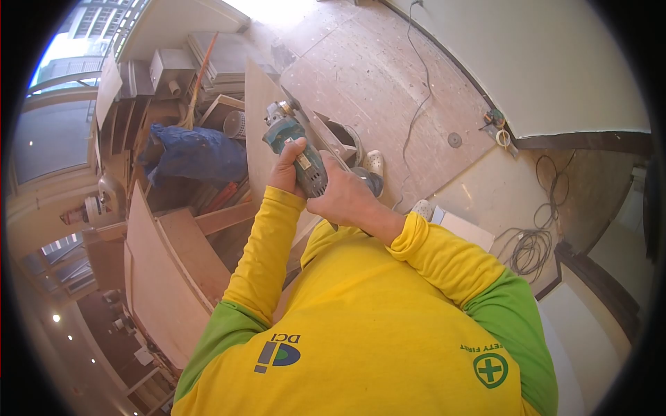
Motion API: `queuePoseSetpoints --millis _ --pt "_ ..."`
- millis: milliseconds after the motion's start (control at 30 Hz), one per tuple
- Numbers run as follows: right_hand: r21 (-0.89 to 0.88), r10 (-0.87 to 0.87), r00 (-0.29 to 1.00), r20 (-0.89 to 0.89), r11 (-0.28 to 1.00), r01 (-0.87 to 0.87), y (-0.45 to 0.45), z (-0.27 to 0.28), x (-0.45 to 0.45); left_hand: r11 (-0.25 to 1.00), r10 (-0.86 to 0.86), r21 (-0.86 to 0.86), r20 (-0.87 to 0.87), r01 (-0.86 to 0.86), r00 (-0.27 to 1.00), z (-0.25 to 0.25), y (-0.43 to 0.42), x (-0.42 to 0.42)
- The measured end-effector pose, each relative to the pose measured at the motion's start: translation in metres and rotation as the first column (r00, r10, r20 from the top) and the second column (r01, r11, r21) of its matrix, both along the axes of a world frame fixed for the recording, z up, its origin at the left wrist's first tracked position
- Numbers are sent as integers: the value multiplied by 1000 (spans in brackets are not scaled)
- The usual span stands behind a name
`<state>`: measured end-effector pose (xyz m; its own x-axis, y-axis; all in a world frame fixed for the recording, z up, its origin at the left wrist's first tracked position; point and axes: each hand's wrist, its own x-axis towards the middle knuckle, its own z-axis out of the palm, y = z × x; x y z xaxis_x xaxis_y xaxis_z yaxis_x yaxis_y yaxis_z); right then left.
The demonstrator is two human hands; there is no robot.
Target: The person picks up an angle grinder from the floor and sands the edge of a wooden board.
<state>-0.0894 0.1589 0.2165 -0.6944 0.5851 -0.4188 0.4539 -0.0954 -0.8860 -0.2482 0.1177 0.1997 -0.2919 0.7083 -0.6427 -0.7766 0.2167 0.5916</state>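
An angle grinder [305, 158] with a teal and dark body and a metal head is held in front of my chest, head pointing away from me. My left hand [286, 168] closes round its body from the left, thumb on top. From the right, my right hand [348, 195] grips the rear part of the body, its fingers partly hidden. A dark round piece [372, 182] shows just beyond my right hand; I cannot tell whether it is joined to the grinder. Behind the grinder stands a plywood board [258, 114].
On the left lie a blue plastic sheet [198, 152], a broom [197, 87] and leaning wooden panels [156, 267]. A cable [423, 90] crosses the dusty floor board [361, 76]. Coiled cable [531, 249] and a second power tool [494, 119] lie at right. Clogs [374, 163] show below.
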Motion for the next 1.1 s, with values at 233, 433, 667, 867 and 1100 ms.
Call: queuePoseSetpoints --millis 233,433,667,867,1100 --pt "33 -51 997 -62 998 53 -8 -3 0 1000 -25 4 -13 26 1000 -10 -2 -7" --pt "137 -119 979 -165 980 142 -17 8 9 987 -38 151 -104 53 994 19 -1 11" --pt "199 -41 975 -220 976 86 -41 29 42 979 39 204 -187 -1 982 27 -41 22" --pt "251 40 966 -257 968 26 -69 38 76 967 182 225 -273 -121 945 50 -81 70" --pt "298 115 951 -288 954 -26 -81 35 87 961 235 200 -230 -190 944 52 -106 76"
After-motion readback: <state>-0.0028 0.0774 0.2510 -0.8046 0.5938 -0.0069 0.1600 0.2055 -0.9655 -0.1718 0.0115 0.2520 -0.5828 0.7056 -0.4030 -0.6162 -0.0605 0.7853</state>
